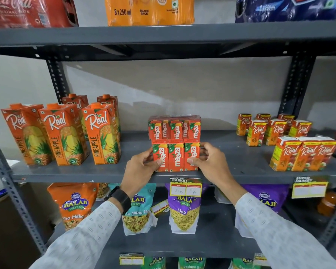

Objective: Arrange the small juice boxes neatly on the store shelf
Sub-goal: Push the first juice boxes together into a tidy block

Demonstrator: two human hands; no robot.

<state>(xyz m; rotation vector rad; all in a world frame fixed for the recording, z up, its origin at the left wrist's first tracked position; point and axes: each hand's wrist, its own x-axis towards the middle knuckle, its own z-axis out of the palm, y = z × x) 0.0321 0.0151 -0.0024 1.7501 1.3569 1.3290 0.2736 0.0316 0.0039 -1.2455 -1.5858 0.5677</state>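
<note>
A grey metal store shelf (pixel 231 152) against a pale wall. At its front edge, middle, the left hand (pixel 142 166) and right hand (pixel 209 162) press inward on three upright Maaza juice boxes (pixel 176 155), touching side by side.

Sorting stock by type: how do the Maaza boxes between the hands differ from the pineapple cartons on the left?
The Maaza boxes are short and plain-topped; the pineapple cartons are far taller, with orange caps. The Maaza boxes are pressed together between both hands; the pineapple cartons stand untouched, with gaps. Both are orange, upright, on the same shelf.
</note>
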